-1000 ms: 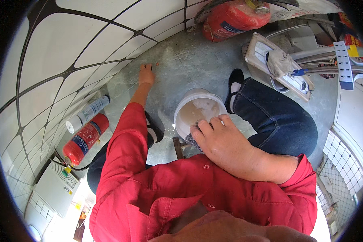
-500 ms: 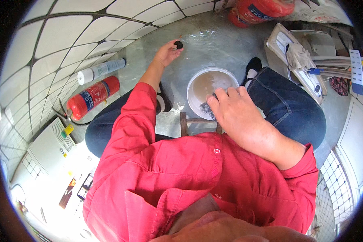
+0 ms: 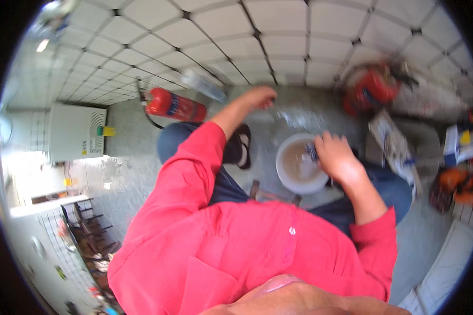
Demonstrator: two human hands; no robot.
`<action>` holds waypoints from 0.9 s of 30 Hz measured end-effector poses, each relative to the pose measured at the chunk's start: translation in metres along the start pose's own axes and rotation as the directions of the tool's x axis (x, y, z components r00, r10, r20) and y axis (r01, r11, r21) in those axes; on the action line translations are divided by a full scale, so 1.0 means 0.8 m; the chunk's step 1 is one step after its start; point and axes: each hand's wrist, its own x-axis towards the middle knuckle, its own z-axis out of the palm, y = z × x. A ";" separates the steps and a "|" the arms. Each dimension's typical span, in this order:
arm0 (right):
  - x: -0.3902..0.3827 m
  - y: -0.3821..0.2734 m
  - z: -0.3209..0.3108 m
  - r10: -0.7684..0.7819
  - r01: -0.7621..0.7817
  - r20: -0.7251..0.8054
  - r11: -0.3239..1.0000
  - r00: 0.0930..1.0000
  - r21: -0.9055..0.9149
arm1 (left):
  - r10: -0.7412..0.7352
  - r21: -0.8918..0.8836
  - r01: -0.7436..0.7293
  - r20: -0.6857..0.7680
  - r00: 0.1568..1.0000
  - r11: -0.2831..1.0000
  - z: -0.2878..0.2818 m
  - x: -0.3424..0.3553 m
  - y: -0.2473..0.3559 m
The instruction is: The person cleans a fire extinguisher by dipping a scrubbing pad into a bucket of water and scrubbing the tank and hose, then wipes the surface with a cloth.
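Note:
A white bucket (image 3: 281,176) of cloudy, greyish-brown water stands on the grey floor between my legs. Over its right side, my right hand (image 3: 336,156) has its fingers closed round a dark grey scrubbing pad (image 3: 312,151). My left hand (image 3: 260,97) is out beyond the bucket's upper left, above the floor near the tiled wall, with curled fingers around a small dark object that is blurred and mostly hidden. My red sleeves come in from below.
A red extinguisher (image 3: 176,107) and a pale cylinder (image 3: 204,85) lie left along the tiled wall (image 3: 278,42). Another red extinguisher (image 3: 373,89) is upper right, near a dirty pale board (image 3: 391,147) and orange items (image 3: 457,186). A white cabinet (image 3: 76,131) stands far left.
My left hand reached to the floor, then lifted with a small black round object in it. The view has swung, showing more wall. My right hand stays at the bucket with the pad.

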 end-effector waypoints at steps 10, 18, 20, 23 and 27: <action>0.039 -0.010 -0.010 0.091 -0.080 0.190 0.995 0.978 -0.060 | 0.919 0.860 -0.327 -0.385 0.089 0.392 -0.088 -0.234 0.230; 0.047 -0.007 -0.008 0.094 -0.085 0.241 0.995 0.966 -0.046 | 0.786 0.940 -0.211 -0.339 -0.517 0.267 -0.177 -0.385 0.442; 0.051 -0.004 -0.004 0.099 -0.088 0.250 0.995 0.963 -0.052 | 0.792 0.946 -0.152 -0.323 -0.518 0.287 -0.208 -0.399 0.478; 0.053 -0.001 -0.005 0.108 -0.099 0.249 0.994 0.962 -0.048 | 0.821 0.970 -0.023 -0.216 -0.528 0.240 -0.255 -0.392 0.516; 0.053 0.008 0.007 0.057 -0.041 0.165 0.994 0.985 -0.097 | 0.844 0.953 0.108 -0.193 -0.500 0.282 -0.277 -0.407 0.536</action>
